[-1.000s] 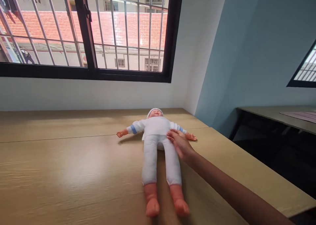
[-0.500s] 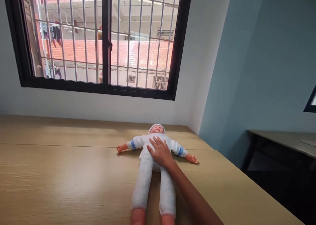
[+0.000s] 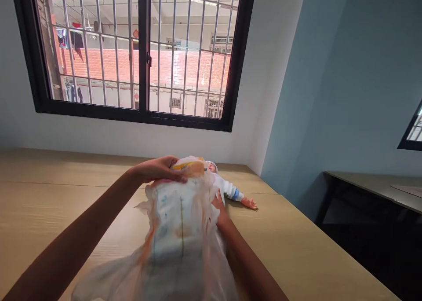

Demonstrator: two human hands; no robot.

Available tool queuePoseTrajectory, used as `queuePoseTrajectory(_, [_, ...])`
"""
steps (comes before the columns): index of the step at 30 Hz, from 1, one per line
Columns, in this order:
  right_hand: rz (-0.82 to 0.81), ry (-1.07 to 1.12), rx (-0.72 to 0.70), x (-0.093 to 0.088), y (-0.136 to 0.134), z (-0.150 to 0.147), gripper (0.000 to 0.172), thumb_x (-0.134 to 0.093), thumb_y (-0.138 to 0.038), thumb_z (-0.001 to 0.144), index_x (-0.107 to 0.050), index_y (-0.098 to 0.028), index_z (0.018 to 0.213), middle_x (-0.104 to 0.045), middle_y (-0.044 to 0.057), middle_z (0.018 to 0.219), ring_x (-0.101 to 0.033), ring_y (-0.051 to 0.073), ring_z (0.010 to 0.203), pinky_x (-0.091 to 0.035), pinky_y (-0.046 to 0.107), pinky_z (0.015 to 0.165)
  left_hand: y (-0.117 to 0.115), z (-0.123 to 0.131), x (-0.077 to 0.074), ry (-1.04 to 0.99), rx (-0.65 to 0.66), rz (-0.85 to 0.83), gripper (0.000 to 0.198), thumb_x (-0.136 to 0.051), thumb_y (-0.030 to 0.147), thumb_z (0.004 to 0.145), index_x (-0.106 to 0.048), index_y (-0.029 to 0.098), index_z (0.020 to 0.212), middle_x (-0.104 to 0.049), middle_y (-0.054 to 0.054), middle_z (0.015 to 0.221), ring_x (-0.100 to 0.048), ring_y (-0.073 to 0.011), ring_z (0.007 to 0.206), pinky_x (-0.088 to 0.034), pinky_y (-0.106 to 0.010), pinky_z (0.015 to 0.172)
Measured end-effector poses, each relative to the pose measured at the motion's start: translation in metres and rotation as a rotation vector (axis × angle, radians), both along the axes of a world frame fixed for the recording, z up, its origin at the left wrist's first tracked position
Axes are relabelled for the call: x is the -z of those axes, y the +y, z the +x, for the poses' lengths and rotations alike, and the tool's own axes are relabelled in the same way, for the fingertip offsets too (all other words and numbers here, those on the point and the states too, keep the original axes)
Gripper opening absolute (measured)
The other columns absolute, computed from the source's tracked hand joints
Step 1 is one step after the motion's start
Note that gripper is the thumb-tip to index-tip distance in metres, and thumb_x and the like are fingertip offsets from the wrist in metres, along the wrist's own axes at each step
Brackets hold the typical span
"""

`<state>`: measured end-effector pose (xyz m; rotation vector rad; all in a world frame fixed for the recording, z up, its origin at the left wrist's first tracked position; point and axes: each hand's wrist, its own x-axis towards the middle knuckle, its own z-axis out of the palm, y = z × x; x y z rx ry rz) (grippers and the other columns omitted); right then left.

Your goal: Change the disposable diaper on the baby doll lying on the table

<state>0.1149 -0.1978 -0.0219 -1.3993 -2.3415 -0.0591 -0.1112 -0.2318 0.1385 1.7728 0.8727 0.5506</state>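
- Disposable diaper (image 3: 176,217): one, white with a yellow-orange band along its top edge, opened out and held up in the air over the wooden table, its thin, filmy lower part hanging loose towards the camera.
- Left hand (image 3: 158,170): curled closed over the diaper's top edge, gripping it.
- Right hand (image 3: 219,209): low at the diaper's right side, partly behind it; how far open it is and whether it grips cannot be told.
- Baby doll (image 3: 227,191): one, lying on its back on the table behind the diaper, which hides most of it; its capped head and one white-sleeved arm show.
- Wooden table (image 3: 56,169): one, under the doll.
- Barred window (image 3: 141,50): one, beyond the table.
- Dark-legged desk (image 3: 362,182): one, off to the right.
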Motion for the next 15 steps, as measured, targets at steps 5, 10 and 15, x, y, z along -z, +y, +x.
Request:
queuePoseTrajectory(5, [-0.041, -0.026, 0.049, 0.005, 0.011, 0.003, 0.05, -0.043, -0.026, 0.091, -0.043, -0.033, 0.141, -0.032, -0.004, 0.148, -0.019, 0.027, 0.143, -0.014, 0.048, 0.12, 0.032, -0.003, 0.018, -0.148, -0.045, 0.005, 0.034, -0.079, 0.035, 0.068, -0.065, 0.013, 0.089, -0.069, -0.002, 0.08, -0.064, -0.0146, 0.069, -0.051, -0.02, 0.059])
queuePoseTrajectory(10, [0.008, -0.047, 0.079, 0.008, 0.016, -0.001, 0.053, -0.035, -0.011, 0.09, -0.046, -0.026, 0.14, -0.026, 0.0, 0.151, -0.018, 0.029, 0.143, -0.015, 0.053, 0.118, 0.044, -0.02, 0.028, -0.095, -0.069, 0.05, 0.037, -0.079, 0.039, 0.067, -0.065, 0.012, 0.088, -0.069, -0.004, 0.082, -0.065, -0.0177, 0.072, -0.051, -0.022, 0.06])
queuePoseTrajectory(15, [0.007, -0.099, 0.068, 0.0, -0.003, -0.01, 0.055, -0.041, -0.016, 0.09, -0.039, -0.024, 0.144, -0.025, 0.005, 0.154, -0.016, 0.031, 0.144, -0.015, 0.059, 0.115, 0.048, -0.066, 0.018, -0.003, -0.311, 0.188, 0.042, -0.076, 0.042, 0.069, -0.065, 0.011, 0.096, -0.067, -0.001, 0.075, -0.062, -0.0155, 0.068, -0.049, -0.019, 0.057])
